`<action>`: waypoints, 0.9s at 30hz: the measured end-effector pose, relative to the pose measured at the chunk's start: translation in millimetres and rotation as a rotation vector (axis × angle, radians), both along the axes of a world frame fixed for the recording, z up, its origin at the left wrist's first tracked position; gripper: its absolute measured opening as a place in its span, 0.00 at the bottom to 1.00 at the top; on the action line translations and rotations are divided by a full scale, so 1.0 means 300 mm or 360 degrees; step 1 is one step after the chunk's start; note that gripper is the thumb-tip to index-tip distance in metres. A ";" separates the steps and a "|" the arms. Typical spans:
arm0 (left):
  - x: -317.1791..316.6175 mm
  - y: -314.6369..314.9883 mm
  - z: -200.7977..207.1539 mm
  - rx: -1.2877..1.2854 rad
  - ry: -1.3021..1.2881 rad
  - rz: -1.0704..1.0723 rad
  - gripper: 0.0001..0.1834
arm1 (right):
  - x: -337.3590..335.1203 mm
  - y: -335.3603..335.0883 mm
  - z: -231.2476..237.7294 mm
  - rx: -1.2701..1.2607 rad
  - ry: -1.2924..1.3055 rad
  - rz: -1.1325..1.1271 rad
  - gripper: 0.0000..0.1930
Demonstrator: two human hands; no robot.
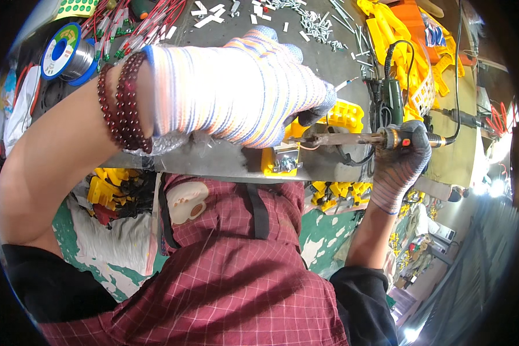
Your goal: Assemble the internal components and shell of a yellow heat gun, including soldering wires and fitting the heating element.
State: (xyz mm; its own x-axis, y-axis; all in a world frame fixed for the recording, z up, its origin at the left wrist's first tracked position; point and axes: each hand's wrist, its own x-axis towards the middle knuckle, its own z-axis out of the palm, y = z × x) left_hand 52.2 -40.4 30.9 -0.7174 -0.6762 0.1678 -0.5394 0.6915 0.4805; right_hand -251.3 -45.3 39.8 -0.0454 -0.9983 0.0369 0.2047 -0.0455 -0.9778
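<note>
My right hand (403, 161), in a thin striped glove with dark fingertips, grips the handle of a soldering iron (352, 139). The iron points left, its tip near a small yellow housing (269, 162) with a metal-faced part (286, 160) in it, at the bench's front edge. My left hand (259, 86), in a striped knit glove, reaches across above the housing with its fingers pinched together. A thin wire (344, 85) with a pale sleeve sticks out by those fingertips. The left hand hides part of what it pinches. Behind the iron lies a larger yellow part (347, 116).
A solder spool (69, 55) and red-wired leads (121, 26) lie at the far left. Loose screws (320, 29) and white strips (210, 12) are spread at the back. Yellow casings (386, 29), a green-bodied tool (393, 98) and cables crowd the right.
</note>
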 end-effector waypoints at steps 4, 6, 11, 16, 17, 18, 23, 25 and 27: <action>0.000 0.001 0.002 -0.0067 0.0026 0.0000 0.18 | 0.007 -0.004 -0.008 0.0026 0.0028 -0.0119 0.09; -0.002 0.002 0.010 -0.0091 0.0024 0.0006 0.18 | 0.021 0.001 0.000 0.0001 0.0043 -0.0148 0.09; -0.009 0.009 -0.006 -0.0178 0.0048 0.0056 0.16 | 0.017 0.003 -0.006 0.0012 0.0045 -0.0130 0.09; -0.012 0.013 -0.003 -0.0175 0.0014 0.0076 0.16 | 0.007 0.000 -0.010 -0.0040 -0.0028 -0.0054 0.11; -0.013 0.012 -0.005 -0.0198 -0.0017 0.0085 0.16 | 0.001 -0.001 -0.013 -0.0067 -0.0049 -0.0016 0.11; -0.011 0.010 -0.008 -0.0220 0.0002 0.0083 0.16 | -0.001 -0.002 -0.010 -0.0052 -0.0042 0.0002 0.11; -0.011 0.009 -0.009 -0.0158 -0.0013 0.0081 0.15 | 0.034 -0.003 -0.006 -0.0048 0.0037 -0.0103 0.09; -0.012 0.009 -0.011 -0.0143 -0.0010 0.0080 0.15 | 0.044 -0.002 -0.003 -0.0052 0.0057 -0.0126 0.09; -0.014 0.012 -0.016 -0.0157 0.0017 0.0104 0.14 | 0.058 0.001 -0.001 -0.0009 0.0079 -0.0225 0.09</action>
